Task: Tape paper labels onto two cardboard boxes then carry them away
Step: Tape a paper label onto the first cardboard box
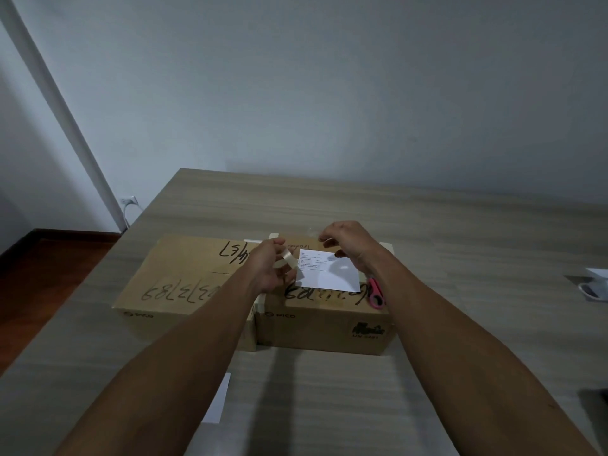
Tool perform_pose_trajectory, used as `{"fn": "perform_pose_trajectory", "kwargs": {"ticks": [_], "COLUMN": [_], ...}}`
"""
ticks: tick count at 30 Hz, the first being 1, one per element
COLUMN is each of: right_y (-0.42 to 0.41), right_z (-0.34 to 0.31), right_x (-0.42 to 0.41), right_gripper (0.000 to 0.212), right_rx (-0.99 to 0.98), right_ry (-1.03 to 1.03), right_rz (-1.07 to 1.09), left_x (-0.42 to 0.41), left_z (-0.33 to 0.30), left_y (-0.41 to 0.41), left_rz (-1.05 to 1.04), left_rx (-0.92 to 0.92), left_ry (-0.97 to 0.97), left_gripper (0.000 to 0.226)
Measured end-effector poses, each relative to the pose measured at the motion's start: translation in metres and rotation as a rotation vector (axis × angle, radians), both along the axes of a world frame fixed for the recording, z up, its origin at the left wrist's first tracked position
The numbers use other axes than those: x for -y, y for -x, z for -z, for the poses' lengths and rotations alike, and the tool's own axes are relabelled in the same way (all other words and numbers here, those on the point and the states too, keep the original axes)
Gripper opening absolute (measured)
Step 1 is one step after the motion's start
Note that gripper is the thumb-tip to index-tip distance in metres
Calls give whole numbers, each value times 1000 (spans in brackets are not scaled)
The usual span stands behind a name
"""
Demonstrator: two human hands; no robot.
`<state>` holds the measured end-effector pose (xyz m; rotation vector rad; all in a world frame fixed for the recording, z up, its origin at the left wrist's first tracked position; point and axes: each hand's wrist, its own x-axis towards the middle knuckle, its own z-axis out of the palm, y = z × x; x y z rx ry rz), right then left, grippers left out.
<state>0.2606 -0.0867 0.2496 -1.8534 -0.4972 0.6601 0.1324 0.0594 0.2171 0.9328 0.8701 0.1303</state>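
Note:
Two cardboard boxes stand side by side on the wooden table: the left box (177,278) with black handwriting on top, and the right box (324,327). A white paper label (332,274) lies on top of the right box. My left hand (269,268) grips a roll of clear tape (287,258) just left of the label. My right hand (345,243) pinches the pulled-out end of the tape above the label's far edge. A second white paper (218,399) lies on the table near me, partly hidden by my left forearm.
Pink-handled scissors (375,294) lie on the right box's right edge. A white object (595,284) sits at the table's right edge. The table (460,232) meets the wall at the back; its left edge drops to a dark wood floor (42,274).

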Motion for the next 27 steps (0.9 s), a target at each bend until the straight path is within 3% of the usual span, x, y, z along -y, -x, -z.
{"fn": "perform_pose_trajectory", "kwargs": {"ticks": [6, 11, 15, 20, 22, 27], "right_y": [-3, -6, -9, -13, -14, -19], "right_z": [6, 13, 14, 15, 16, 18], "right_x": [-5, -7, -8, -8, -9, -11], "right_gripper": [15, 17, 19, 20, 20, 21], "right_rx": [0, 10, 40, 41, 40, 49], "right_ry": [32, 67, 109, 141, 151, 181], "right_rz": [-13, -24, -22, -51, -61, -66], "left_x": [-3, -3, 1, 0, -1, -6], "left_z": [-4, -8, -12, -2, 1, 8], "left_y": [-5, -11, -14, -20, -24, -34], "left_rz": [-28, 77, 211, 314, 315, 243], "left_rx": [-14, -75, -62, 26, 50, 38], "left_ry": [0, 26, -204, -485, -535, -579], "left_gripper": [20, 39, 12, 34, 37, 10]}}
